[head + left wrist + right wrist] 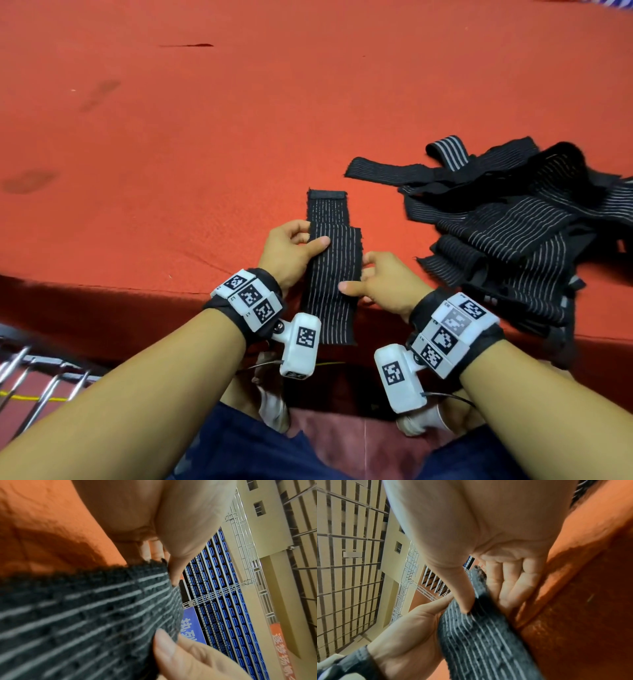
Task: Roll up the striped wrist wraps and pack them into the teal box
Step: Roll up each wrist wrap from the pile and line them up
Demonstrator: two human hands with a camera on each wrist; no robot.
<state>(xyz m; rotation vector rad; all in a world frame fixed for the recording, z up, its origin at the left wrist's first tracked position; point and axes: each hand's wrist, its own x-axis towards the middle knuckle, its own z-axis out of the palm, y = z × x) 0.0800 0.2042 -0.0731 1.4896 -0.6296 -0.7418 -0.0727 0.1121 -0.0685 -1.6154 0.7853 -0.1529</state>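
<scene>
Though dim-staired, orange mat (239, 120).

Orange-red mat (239, 120) with dark scuffs, blue stadium seats (223, 601), beige wall (274, 520), metal railings (41, 373)

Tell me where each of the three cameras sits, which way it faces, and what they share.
Head: on the head, looking down at the red mat; both forearms, left hand, right hand, the pile of wraps.
Left wrist: along the left palm toward blue stands.
Right wrist: along the right palm; the left hand shows too.
Shared: all show the striped wrist wrap pinched by both hands.
</scene>
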